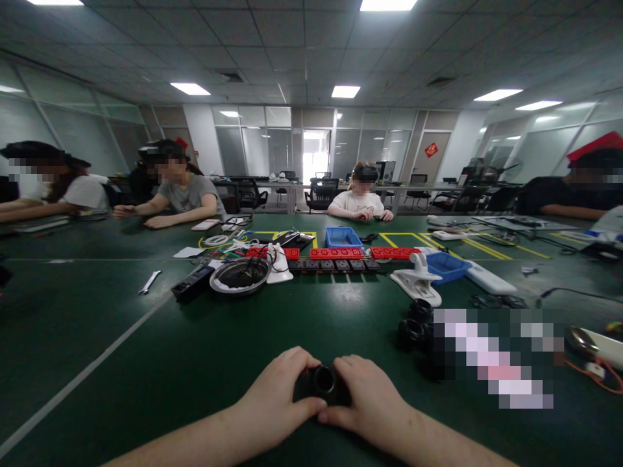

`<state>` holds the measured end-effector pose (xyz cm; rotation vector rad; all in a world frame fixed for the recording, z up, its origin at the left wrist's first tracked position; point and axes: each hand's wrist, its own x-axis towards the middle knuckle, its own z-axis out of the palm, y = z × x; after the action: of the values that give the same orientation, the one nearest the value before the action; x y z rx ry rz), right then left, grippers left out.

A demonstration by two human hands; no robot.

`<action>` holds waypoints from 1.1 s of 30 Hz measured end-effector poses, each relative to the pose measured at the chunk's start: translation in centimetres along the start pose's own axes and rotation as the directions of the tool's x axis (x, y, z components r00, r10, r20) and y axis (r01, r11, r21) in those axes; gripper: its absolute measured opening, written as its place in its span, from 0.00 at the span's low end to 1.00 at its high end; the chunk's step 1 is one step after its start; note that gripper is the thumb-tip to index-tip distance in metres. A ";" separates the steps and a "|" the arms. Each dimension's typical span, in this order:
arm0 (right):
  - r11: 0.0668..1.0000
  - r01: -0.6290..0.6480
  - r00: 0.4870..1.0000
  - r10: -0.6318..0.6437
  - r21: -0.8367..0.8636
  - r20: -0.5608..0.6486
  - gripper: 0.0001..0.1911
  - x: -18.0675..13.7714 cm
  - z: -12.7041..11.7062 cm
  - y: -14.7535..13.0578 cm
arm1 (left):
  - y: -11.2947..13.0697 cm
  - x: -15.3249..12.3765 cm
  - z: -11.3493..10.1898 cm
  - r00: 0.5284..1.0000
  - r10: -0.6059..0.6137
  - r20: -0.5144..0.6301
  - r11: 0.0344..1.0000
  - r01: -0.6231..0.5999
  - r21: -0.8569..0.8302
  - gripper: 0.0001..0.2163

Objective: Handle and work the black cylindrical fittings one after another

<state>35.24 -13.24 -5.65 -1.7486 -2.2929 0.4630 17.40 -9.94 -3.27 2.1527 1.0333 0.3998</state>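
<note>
My left hand [280, 392] and my right hand [367, 395] meet at the near edge of the green table [146, 363]. Both are closed around a small black ring-shaped part [324, 383], its open end facing up and away from me. The fingers curl over its sides and the thumbs press together below it. Two similar black round parts [416, 324] lie on the table to the right of my right hand.
Farther out stand a metal bowl [240, 275], a row of red and black blocks [335, 258], two blue bins [343, 236], a white clamp-like device [417, 282] and a wrench [148, 281]. Several other people sit around the table's far and side edges.
</note>
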 end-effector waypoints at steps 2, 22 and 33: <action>0.996 0.039 0.999 -0.040 0.080 0.011 0.24 -0.2 -0.4 0.1 | -0.1 0.1 -0.3 0.999 0.030 0.032 0.999 -0.029 -0.023 0.13; 0.989 0.009 0.999 -0.016 0.150 0.047 0.23 0.2 -0.3 0.1 | 0.3 -0.1 -0.5 0.999 -0.010 0.050 0.997 0.006 0.078 0.12; 0.957 0.128 0.975 -0.170 0.261 0.145 0.17 -0.4 -2.0 0.4 | 0.1 -0.2 -1.2 0.986 0.117 0.120 0.993 -0.117 -0.007 0.16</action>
<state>36.47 -13.24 -3.92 -1.4543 -2.3332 0.8553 16.68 -9.57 -2.36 2.2154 0.8425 0.3208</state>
